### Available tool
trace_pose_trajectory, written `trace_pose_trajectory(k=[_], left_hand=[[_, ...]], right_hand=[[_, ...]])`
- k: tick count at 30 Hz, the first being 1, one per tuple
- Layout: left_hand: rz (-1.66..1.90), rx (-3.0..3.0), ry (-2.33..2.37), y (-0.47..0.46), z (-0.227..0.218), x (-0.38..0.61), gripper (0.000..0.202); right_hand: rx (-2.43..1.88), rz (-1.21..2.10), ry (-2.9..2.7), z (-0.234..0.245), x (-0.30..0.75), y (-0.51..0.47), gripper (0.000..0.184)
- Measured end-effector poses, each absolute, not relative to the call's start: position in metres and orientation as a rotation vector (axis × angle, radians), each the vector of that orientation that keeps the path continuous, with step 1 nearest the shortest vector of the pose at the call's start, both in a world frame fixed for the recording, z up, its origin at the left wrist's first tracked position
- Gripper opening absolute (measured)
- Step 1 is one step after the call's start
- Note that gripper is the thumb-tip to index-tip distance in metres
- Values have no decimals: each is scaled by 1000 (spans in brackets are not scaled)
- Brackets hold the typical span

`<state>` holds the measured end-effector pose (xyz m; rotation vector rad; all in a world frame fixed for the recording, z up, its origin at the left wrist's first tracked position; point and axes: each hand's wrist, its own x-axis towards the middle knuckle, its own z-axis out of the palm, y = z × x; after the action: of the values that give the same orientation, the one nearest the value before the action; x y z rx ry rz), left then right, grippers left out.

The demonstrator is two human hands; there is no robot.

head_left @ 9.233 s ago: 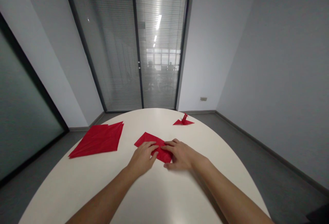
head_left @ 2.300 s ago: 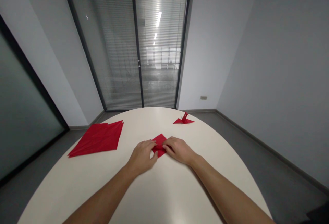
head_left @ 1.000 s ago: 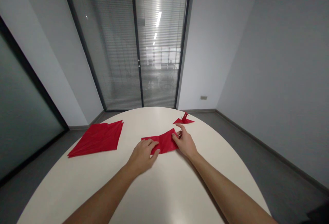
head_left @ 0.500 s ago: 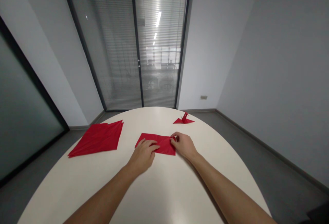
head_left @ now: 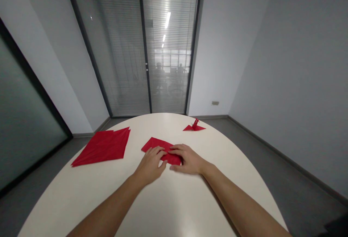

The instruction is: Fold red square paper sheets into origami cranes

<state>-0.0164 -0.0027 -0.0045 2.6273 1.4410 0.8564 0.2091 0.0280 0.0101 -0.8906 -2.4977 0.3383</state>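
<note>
On a round white table, your left hand lies palm down, its fingers slightly bent, their tips resting upon a piece of red origami paper. Its thumb stands apart at the paper's near edge; whether it touches cannot be told. Your right hand arches over the paper's right end, fingertips on the upper face, thumb set wide toward the near side. Neither hand shows a pinch. The paper lies low on the table beneath both hands, its far left part exposed; the number of layers cannot be made out. For good pressing, it would seem best that you anchor with the left fingertips and smooth outward with the right, lightly and evenly, once the edges align: thin paper is likely to skew or wrinkle if dragged. To the left, well apart, lies a stack of larger red sheets; at the far right sits a red paper crane. Beyond the table's far edge stand glazed panels with blinds.
</note>
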Motion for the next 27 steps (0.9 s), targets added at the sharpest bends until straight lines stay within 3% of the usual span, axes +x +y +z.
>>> trace_pose_trajectory(k=[3, 15, 21, 27], left_hand=[[863, 2611, 1446, -2, -5, -17, 28], [857, 2562, 1415, -3, -3, -18, 27], [868, 2532, 1497, -2, -3, -16, 24], [941, 2552, 1471, -3, 1, -15, 29]], right_hand=[[-914, 334, -2514, 9, 209, 28, 67], [-880, 263, -2510, 21, 208, 23, 43], [-869, 277, -2528, 22, 208, 22, 53], [-961, 169, -2455, 15, 210, 27, 38]])
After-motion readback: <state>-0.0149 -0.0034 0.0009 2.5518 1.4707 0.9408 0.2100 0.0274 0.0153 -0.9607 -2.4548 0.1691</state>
